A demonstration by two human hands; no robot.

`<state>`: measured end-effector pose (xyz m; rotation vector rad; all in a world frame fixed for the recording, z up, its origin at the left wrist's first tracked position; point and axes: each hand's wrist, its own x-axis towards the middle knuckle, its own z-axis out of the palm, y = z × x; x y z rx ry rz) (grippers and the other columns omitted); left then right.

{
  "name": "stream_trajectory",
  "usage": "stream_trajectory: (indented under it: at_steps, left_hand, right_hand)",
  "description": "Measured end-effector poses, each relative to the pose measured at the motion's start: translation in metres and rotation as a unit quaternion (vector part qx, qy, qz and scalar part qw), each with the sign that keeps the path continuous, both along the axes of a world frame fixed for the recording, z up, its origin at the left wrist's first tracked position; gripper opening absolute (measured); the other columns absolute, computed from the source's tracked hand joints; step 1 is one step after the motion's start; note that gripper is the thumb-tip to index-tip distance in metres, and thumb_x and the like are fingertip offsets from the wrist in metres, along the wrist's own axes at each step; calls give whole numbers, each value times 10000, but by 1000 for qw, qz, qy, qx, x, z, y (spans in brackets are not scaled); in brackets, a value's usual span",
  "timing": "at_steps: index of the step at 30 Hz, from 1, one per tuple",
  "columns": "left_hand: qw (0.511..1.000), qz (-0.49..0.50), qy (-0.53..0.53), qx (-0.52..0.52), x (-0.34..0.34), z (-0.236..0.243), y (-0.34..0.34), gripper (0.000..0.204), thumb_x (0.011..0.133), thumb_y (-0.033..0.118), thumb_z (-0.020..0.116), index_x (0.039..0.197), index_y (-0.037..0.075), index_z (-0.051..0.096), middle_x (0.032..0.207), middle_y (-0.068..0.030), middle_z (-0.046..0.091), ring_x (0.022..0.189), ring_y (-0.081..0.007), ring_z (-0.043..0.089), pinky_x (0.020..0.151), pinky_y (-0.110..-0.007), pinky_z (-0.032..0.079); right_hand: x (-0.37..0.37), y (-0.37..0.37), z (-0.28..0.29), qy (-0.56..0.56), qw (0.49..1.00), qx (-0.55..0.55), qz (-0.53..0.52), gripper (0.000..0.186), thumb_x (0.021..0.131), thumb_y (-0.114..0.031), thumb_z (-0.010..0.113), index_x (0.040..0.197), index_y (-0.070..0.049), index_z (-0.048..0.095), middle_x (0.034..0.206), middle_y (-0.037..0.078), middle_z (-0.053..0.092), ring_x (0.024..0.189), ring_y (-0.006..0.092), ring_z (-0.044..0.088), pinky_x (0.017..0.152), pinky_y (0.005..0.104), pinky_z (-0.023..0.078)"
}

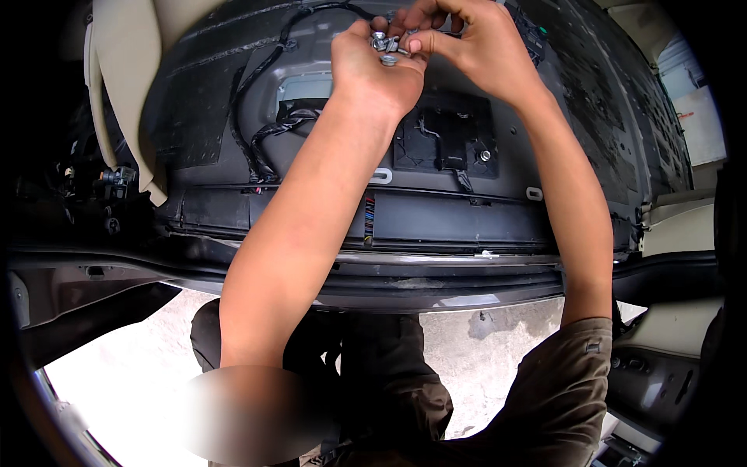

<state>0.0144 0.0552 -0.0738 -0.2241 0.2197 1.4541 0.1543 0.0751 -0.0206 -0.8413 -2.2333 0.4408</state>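
Observation:
My left hand (377, 74) is turned palm up and cupped, with several small silver flanged bolts (381, 45) lying in it. One loose bolt (388, 60) rests nearer the heel of that palm. My right hand (475, 47) reaches in from the right, thumb and forefinger bent together over the pile in a pinch on one of the bolts. The fingers partly cover what lies between them. Both hands are held over the far part of a bare car floor.
Beneath my arms is the dark car floor (342, 167) with a black wiring harness (241, 117) on the left. A black module cover (475, 124) sits at the middle. The door sill (405, 300) crosses in front of me, and a beige trim panel (128, 86) stands at the left.

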Motion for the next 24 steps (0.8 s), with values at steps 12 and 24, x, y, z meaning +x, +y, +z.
stream_trajectory:
  at_steps: [12, 24]
  left_hand:
    - [487, -81, 837, 236, -68, -22, 8, 386, 1102, 379, 504, 976, 48, 657, 659, -28, 573, 551, -136, 499, 555, -271, 375]
    - [239, -104, 897, 358, -70, -22, -7, 196, 945, 83, 666, 1136, 59, 701, 697, -108, 668, 596, -321, 636, 606, -392, 486]
  right_hand:
    - [46, 22, -54, 52, 962, -261, 58, 207, 949, -148, 756, 1121, -33, 767, 964, 22, 738, 849, 69, 654, 805, 229, 540]
    - [44, 26, -77, 119, 959, -201, 162, 133, 850, -66, 816, 954, 8, 778, 978, 131, 720, 895, 211, 731, 786, 307, 601]
